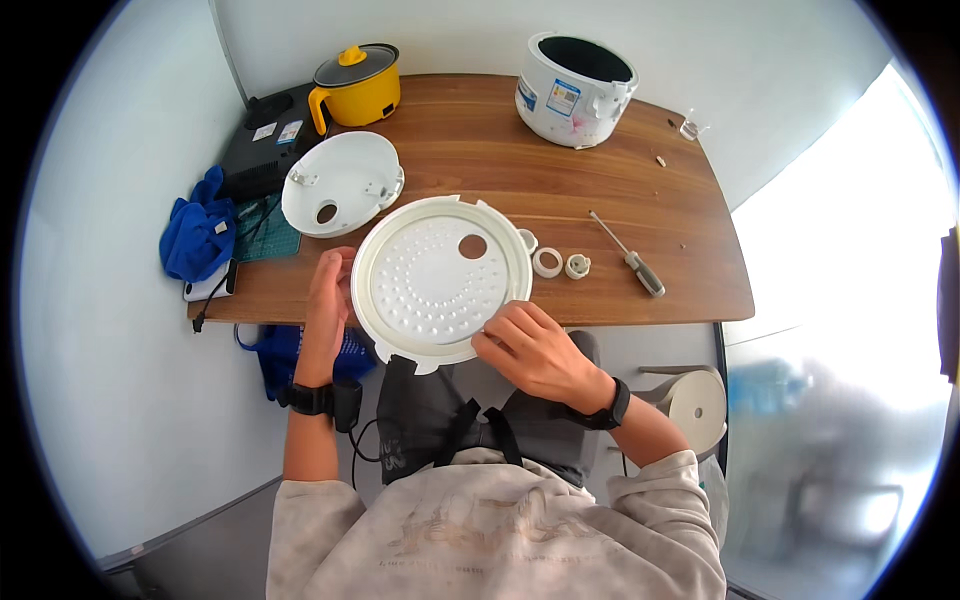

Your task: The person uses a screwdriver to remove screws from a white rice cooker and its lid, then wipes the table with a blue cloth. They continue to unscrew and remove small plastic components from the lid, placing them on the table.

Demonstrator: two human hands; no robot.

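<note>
A round white rice cooker lid plate [418, 272] with rows of bumps and one round hole is raised at the near edge of the table, its bumpy face towards me. My left hand [328, 300] grips its left rim, with the fingertips partly hidden behind it. At the lower right rim, my right hand [530, 345] is closed with curled fingers on the edge. Just right of the plate lie a white ring [547, 262] and a small round white valve piece [578, 265]. Behind it rests the white outer lid shell [345, 185], hollow side up, with a round hole.
A screwdriver [640, 270] lies at the right of the wooden table [460, 130]. The white rice cooker body [575, 95] stands at the back, a yellow pot [360, 90] at the back left. A blue cloth [198, 235] and dark box [265, 150] crowd the left end. A small clear cup [690, 128] sits far right.
</note>
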